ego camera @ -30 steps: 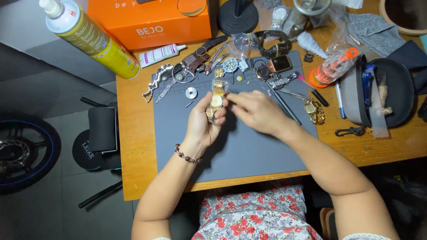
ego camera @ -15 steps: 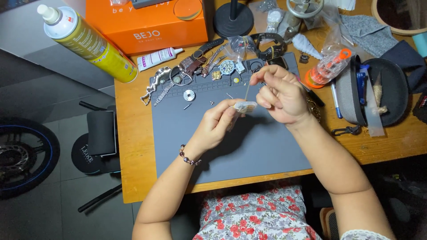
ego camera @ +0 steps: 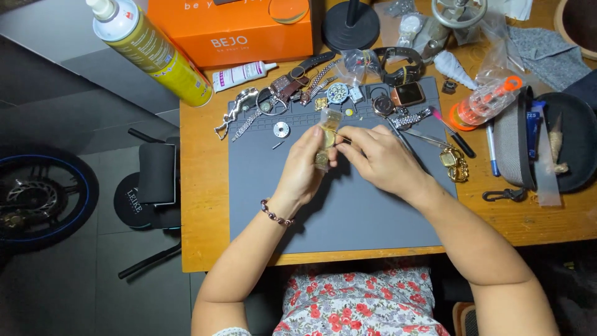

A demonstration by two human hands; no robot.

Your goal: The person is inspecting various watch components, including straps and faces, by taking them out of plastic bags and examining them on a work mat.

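Head view is showing the left hand (ego camera: 305, 165) gripping a gold watch band (ego camera: 326, 138) over the grey mat (ego camera: 348, 218), its long axis running near to far, while the right hand (ego camera: 379, 162) is pinching a thin tool (ego camera: 341, 139) against it. Farther off, an orange box (ego camera: 242, 31) and a yellow spray can (ego camera: 152, 53) are standing at the far left.

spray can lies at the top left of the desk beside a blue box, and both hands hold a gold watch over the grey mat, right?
Not quite: the box is orange, not blue, as the head view shows. The spray can does lie beside it, and the left hand and right hand hold the gold watch over the grey mat.
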